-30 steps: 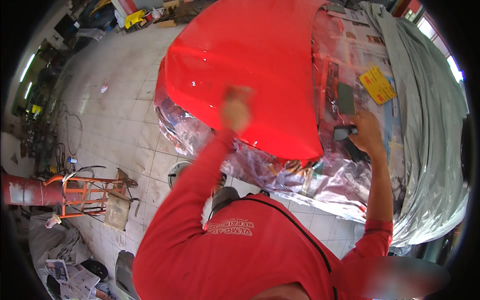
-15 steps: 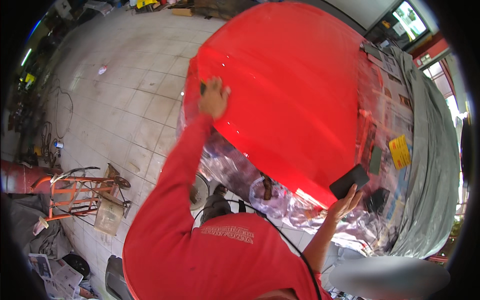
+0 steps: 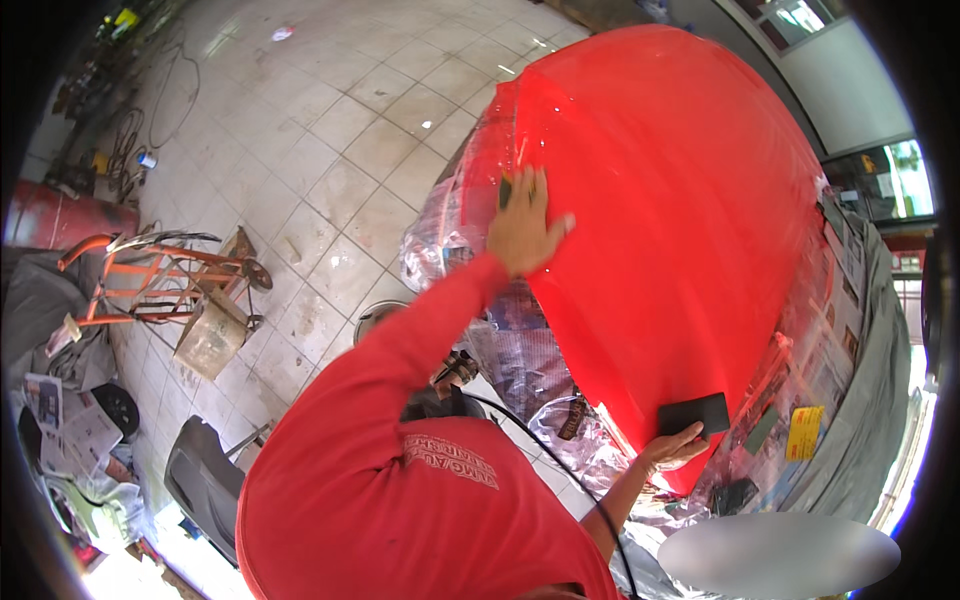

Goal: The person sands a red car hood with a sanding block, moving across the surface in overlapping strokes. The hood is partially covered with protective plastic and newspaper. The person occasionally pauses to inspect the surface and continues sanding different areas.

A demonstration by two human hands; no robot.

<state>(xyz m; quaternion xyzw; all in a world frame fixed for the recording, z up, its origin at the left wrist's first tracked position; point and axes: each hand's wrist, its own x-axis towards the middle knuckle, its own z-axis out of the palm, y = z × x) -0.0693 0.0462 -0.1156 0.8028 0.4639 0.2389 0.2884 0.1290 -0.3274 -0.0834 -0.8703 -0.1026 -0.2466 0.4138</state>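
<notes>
STEP: apparently rubbing red hood (image 3: 660, 220), ahead | left hand (image 3: 524, 225): flat over hood, thumb spread; hold on dark piece (image 3: 504, 190) unclear | right hand (image 3: 674, 452): grips black pad (image 3: 694, 411), near corner | NEXT: calls for even pressure

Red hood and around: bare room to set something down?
Hood: broad middle, between the left hand, the black pad in the right hand, and the far edge. Floor: mostly bare tiles between the orange hand truck and the plastic wrap. Crowded: the near corner, and the strip right of it, with the green pad and yellow sheet.
</notes>
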